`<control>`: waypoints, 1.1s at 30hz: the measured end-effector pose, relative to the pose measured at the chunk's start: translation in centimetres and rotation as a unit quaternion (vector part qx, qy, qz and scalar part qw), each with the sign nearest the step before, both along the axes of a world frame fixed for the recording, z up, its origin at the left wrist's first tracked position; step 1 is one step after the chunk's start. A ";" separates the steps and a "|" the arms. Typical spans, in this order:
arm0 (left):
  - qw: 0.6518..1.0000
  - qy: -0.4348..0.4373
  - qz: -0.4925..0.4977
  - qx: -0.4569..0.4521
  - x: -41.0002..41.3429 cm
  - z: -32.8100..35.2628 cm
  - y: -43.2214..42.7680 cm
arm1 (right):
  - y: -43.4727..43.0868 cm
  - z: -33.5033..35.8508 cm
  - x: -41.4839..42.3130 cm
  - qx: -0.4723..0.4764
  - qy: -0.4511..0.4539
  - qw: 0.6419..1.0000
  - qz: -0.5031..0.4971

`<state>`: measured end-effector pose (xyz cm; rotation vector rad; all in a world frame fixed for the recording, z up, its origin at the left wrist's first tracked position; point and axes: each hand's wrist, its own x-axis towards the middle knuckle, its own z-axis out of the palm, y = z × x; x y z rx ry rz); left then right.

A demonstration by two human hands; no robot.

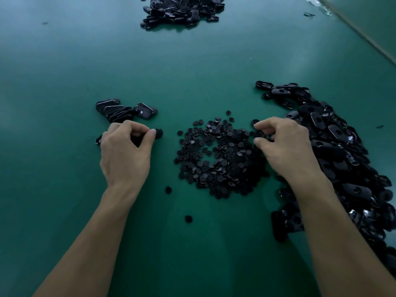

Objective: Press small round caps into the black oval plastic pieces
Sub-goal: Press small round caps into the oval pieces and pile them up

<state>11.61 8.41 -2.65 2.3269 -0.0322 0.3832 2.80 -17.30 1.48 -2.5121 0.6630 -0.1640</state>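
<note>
The left hand (126,151) has its fingers (137,127) curled round one black oval piece (159,133), gripping it low over the green desk (64,71) with an end poking out past the thumb. The right hand (287,144) reaches into the near edge of the pile of small round caps (220,159), forefinger and thumb bent and a little apart. Whether a cap is already pinched between them I cannot tell. To do this step well, I judge it best to lift a single cap clear of its neighbours, turn its stud side toward the piece's hole, seat it square, then press with the thumb while the left hand braces the piece from behind. A tilted cap would likely jam or pop off. No tray, box or bin is in view. Everything lies loose on the desk: a long heap of oval pieces (334,146) at the right, a small stack (120,111) just beyond the left hand, another heap (182,11) far off, and two stray caps (168,190) near the forearms.
</note>
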 end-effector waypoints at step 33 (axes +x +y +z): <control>0.862 0.147 -0.337 -0.348 -3.0 1.0 -2.9 | 5.7 0.4 0.1 0.411 -0.140 0.885 0.170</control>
